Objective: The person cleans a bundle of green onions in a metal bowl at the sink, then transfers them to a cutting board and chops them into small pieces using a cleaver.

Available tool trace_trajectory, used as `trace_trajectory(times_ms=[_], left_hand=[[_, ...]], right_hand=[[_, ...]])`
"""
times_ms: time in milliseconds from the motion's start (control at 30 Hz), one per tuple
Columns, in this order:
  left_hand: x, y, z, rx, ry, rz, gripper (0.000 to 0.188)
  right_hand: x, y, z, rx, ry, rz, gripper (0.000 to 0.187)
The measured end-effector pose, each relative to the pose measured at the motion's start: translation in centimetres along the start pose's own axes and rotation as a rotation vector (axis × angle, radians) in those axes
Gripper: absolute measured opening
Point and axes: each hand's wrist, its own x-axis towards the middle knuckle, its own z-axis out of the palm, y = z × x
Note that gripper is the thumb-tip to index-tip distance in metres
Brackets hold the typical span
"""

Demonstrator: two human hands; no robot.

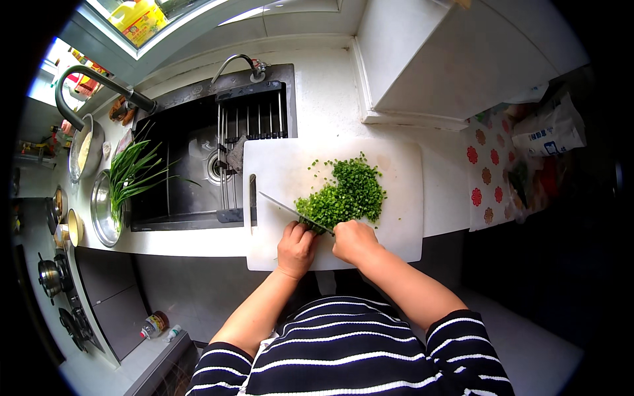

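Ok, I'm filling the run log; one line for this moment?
right hand: gripping knife; left hand: beside knife; chopped greens: heaped on cutting board

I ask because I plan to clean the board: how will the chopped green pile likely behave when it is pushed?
The chopped green pile would probably spread rather than slide as one, since stray bits already lie apart on the white board. It is likely light for its size, being loose tiny pieces.
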Motion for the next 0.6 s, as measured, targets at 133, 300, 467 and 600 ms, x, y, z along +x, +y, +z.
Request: trace_trajectory(times_ms=[133, 300, 467, 600], left_hand=[[-0.3, -0.2, 0.0, 0.021, 0.002, 0.014, 0.019], [-0.2, -0.2, -0.1, 0.037, -0.002, 0.039, 0.018], [-0.1, 0.0, -0.3, 0.05, -0.001, 0.044, 0.016], [0.2, 0.2, -0.4, 0.05, 0.022, 0.061, 0.015]], right_hand=[[-0.1, 0.3, 1.8, 0.055, 0.111, -0.07, 0.017], [-1.5, 1.3, 2.5, 0.135, 0.318, -0.157, 0.018], [-3.0, 0.8, 1.0, 0.065, 0.216, -0.116, 0.017], [-3.0, 1.0, 1.3, 0.05, 0.168, -0.102, 0.017]])
